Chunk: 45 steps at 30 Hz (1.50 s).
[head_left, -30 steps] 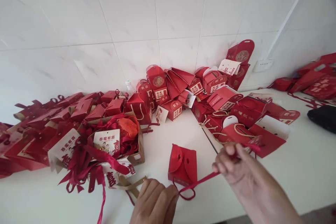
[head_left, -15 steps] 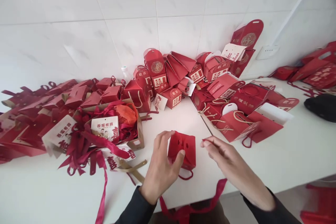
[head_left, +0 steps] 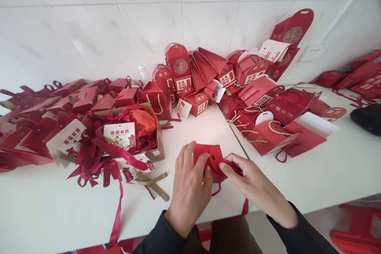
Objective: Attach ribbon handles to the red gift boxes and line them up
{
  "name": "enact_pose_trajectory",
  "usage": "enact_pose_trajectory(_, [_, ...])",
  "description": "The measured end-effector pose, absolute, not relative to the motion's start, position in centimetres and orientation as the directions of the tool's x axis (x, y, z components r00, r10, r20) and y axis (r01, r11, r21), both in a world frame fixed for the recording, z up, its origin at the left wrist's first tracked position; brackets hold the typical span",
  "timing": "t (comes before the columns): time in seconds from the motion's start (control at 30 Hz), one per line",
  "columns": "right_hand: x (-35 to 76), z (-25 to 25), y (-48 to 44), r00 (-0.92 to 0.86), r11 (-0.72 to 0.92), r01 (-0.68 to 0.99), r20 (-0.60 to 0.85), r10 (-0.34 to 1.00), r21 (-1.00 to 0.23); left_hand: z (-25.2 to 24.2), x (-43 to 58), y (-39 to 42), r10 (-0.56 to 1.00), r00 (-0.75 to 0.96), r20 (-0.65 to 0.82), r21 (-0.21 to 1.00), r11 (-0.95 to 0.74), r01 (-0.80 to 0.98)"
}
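A small red paper gift box [head_left: 214, 151] stands at the front of the white table, its top flaps with round holes folded inward. My left hand [head_left: 192, 184] wraps the box's left side, thumb and fingers on the flaps. My right hand [head_left: 253, 176] pinches a dark red ribbon [head_left: 233, 163] at the box's right edge, and the fingertips touch a flap. Part of the ribbon hangs below the right wrist over the table edge. A dark red cord handle [head_left: 217, 189] loops out at the box's near side. The fingers hide part of the flaps.
To the left stands a cardboard box [head_left: 160, 149] of ribbons and printed cards, with many red boxes [head_left: 86, 97] behind. Further red gift boxes [head_left: 199, 103] line the wall. Red gift bags [head_left: 269, 137] lie to the right, near a black object [head_left: 367, 119]. A red stool [head_left: 357, 228] stands below.
My right hand has moved left with the ribbon, from beside the box onto its flaps. My left fingers have closed in on the flaps. The view has shifted slightly.
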State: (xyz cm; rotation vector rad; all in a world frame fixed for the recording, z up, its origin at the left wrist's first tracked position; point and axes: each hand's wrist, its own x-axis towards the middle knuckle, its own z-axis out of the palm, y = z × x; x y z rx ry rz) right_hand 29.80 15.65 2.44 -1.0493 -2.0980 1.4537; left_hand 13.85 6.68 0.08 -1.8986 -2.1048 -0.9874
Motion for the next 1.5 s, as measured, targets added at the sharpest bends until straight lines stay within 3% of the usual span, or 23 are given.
enact_pose_trajectory(0.17, [29.8,3.0,15.7,-0.628,0.208,0.362,-0.072,0.775,-0.909,-0.2,13.6,8.3,0.854,-0.118,0.507,0.351,-0.079,0.933])
enact_pose_trajectory(0.53, [30.5,1.9,16.9,-0.566,0.047,0.309,-0.143,0.812,-0.950,-0.6,13.7,9.1,0.855,-0.151,0.497,0.516,-0.151,0.843])
enact_pose_trajectory(0.7, [30.4,2.3,17.4,-0.586,0.049,0.322,-0.158,0.795,-0.945,-0.4,14.2,8.6,0.842,-0.190,0.505,0.625,-0.205,0.753])
enact_pose_trajectory(1.2, [30.3,3.3,16.7,-0.651,0.082,0.358,-0.186,0.736,-0.930,-0.3,15.5,7.7,0.826,-0.346,0.444,0.760,-0.143,0.634])
enact_pose_trajectory(1.27, [30.4,3.2,16.5,-0.615,0.148,0.369,-0.121,0.779,-0.917,-0.1,15.6,7.6,0.831,-0.365,0.419,0.786,-0.131,0.603])
enact_pose_trajectory(1.4, [30.0,3.2,15.9,-0.587,0.460,0.347,0.193,0.786,-0.817,0.4,15.9,7.2,0.803,-0.448,0.392,0.852,-0.134,0.507])
enact_pose_trajectory(1.5, [29.4,3.5,15.5,-0.669,0.525,0.282,0.228,0.708,-0.803,0.8,15.9,6.8,0.764,-0.492,0.418,0.868,-0.177,0.464])
